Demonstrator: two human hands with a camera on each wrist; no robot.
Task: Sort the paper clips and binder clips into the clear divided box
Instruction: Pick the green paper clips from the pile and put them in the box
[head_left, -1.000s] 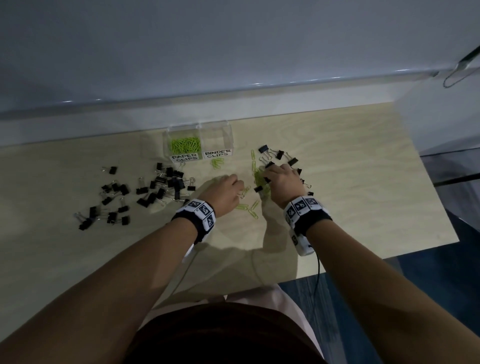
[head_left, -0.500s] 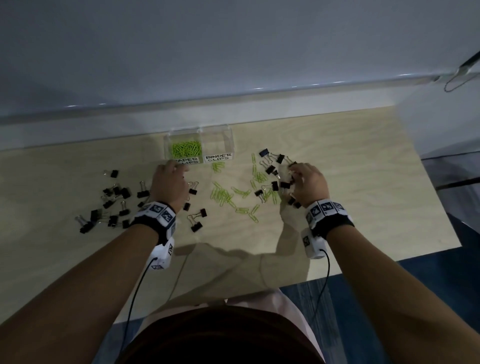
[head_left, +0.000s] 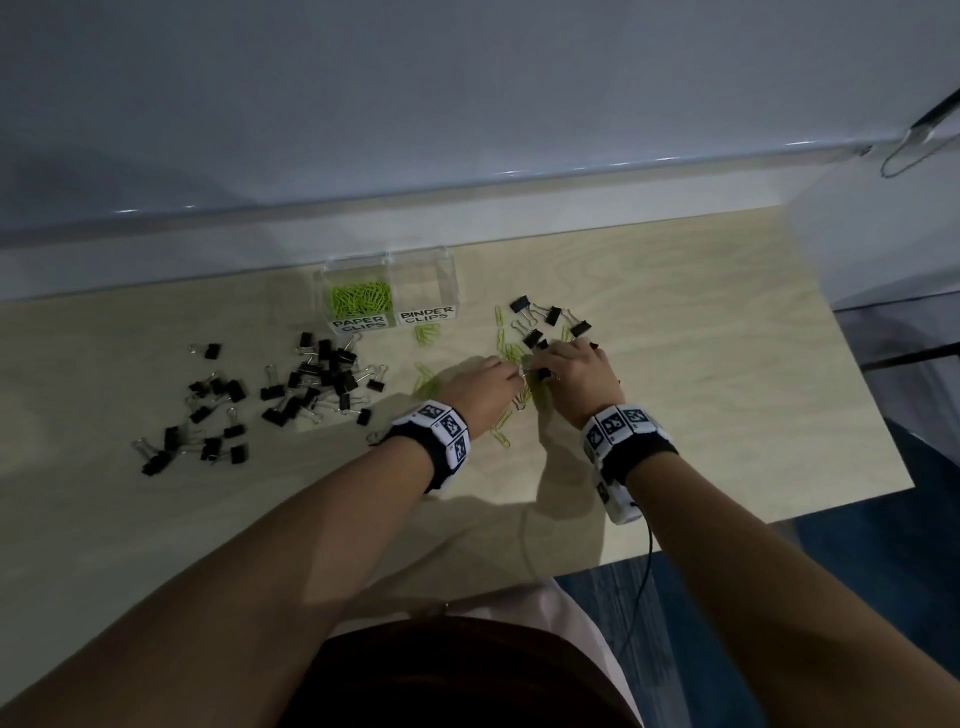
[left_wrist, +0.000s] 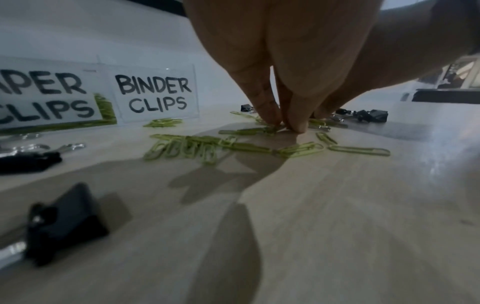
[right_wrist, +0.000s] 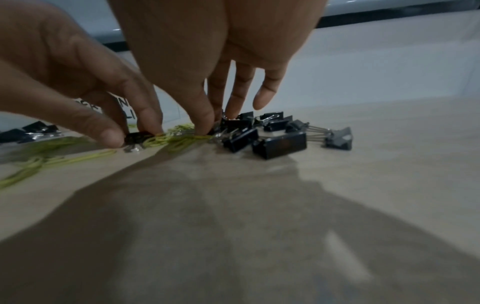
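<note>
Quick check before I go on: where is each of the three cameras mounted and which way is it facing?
Head: looks down over both forearms at the left hand, right hand, table and clear divided box.
Left wrist: low over the table, along the fingers toward green paper clips.
Right wrist: low, along the fingers toward black binder clips.
Shared: both wrist views show the box labels.

The clear divided box (head_left: 387, 291) carries two handwritten white labels on its front: "PAPER CLIPS" (head_left: 362, 323) on the left compartment, "BINDER CLIPS" (left_wrist: 155, 95) on the right
</note>
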